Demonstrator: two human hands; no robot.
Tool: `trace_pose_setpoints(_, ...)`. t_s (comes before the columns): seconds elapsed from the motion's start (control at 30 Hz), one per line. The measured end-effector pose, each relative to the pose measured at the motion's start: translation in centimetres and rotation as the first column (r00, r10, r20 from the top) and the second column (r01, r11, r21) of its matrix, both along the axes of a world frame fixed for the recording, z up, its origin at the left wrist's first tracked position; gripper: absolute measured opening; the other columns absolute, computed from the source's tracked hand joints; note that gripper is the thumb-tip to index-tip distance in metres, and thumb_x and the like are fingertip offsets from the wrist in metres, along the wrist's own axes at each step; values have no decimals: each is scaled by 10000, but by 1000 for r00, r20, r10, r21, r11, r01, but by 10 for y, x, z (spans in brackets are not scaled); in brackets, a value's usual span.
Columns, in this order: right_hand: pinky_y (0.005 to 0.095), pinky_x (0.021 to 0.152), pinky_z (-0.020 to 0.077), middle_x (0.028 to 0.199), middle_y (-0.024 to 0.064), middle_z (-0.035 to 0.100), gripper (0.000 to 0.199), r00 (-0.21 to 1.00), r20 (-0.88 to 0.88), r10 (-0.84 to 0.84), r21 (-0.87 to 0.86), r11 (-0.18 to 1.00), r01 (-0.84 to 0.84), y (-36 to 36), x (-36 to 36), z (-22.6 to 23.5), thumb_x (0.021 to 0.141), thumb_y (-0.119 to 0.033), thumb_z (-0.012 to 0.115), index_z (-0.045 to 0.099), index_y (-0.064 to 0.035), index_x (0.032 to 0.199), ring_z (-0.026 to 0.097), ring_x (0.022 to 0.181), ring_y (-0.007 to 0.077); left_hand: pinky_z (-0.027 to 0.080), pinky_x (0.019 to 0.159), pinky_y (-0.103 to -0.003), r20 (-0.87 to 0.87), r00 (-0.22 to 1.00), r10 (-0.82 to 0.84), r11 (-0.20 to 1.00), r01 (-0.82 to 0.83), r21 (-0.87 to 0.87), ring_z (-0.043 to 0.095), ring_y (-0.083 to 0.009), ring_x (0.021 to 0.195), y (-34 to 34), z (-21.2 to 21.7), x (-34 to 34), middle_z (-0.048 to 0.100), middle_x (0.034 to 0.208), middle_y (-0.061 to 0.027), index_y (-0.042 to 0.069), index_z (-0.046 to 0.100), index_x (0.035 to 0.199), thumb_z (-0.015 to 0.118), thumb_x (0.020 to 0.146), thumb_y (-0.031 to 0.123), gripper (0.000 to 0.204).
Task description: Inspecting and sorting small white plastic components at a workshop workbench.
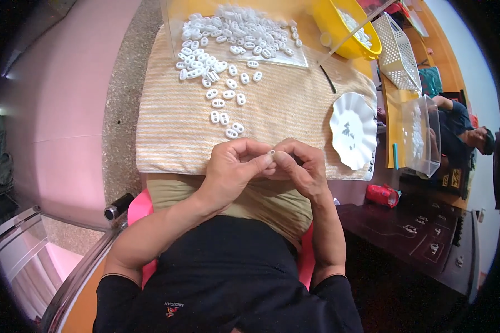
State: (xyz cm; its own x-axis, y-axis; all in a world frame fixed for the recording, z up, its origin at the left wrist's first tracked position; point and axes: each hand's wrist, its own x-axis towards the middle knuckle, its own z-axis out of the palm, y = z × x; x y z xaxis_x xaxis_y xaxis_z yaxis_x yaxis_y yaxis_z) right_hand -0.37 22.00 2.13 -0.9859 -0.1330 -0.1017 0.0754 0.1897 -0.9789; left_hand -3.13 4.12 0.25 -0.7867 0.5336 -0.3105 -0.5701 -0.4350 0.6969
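My left hand and my right hand meet at the near edge of a striped cloth. Together they pinch one small white plastic piece between their fingertips. Beyond them on the cloth lies a loose trail of several white oval pieces with two holes. It runs back to a big heap on a clear plastic sheet. To the right of my hands stands a white scalloped plate with a few small dark bits on it.
A yellow bowl with white pieces and a white perforated basket stand at the back right. A clear plastic box sits at the table's right edge, with another person beyond it. A red object lies on dark furniture lower right.
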Motion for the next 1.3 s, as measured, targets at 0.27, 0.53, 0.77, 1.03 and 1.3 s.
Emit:
trace_pose_setpoints(0.27,230,736,466,916,87,614,78,995,-23,-102,93,990,104,-3,1,13,894,21,549,610,61,922,584,827,118,550,706,-243,114,993,14,996,-24,83,644,-117,763,-4,3,-3,662,884,-93,-15,606,1017,629,876,30,149)
trace_pose_setpoints(0.53,382,591,595,751,194,634,100,813,-569,123,-528,703,-476,-38,20,123,812,-27,649,607,49,763,633,631,298,570,764,-282,196,980,21,992,-44,114,662,-150,806,-2,7,-6,657,887,-98,-11,593,1014,635,866,13,156)
trace_pose_setpoints(0.77,325,485,546,715,129,564,142,917,-397,37,-731,591,-341,-86,34,152,896,-79,557,558,-10,773,546,511,232,572,763,-285,196,980,46,990,-71,123,662,-148,807,-6,-3,-3,653,895,-83,1,600,1007,639,867,22,147)
trace_pose_setpoints(1.03,255,462,496,609,60,481,272,984,-60,-167,-832,553,44,-114,52,186,918,-34,451,476,-70,649,448,440,170,572,763,-281,203,978,52,986,-83,146,659,-147,820,-9,-1,-4,649,906,-78,2,600,1009,639,867,22,149)
trace_pose_setpoints(1.3,329,449,510,751,90,671,162,718,-611,334,-626,352,-696,-81,-7,164,945,-118,493,624,-28,977,550,504,204,574,758,-284,213,976,41,984,-77,163,658,-147,813,-6,4,-4,650,902,-83,-4,597,1015,641,863,16,159)
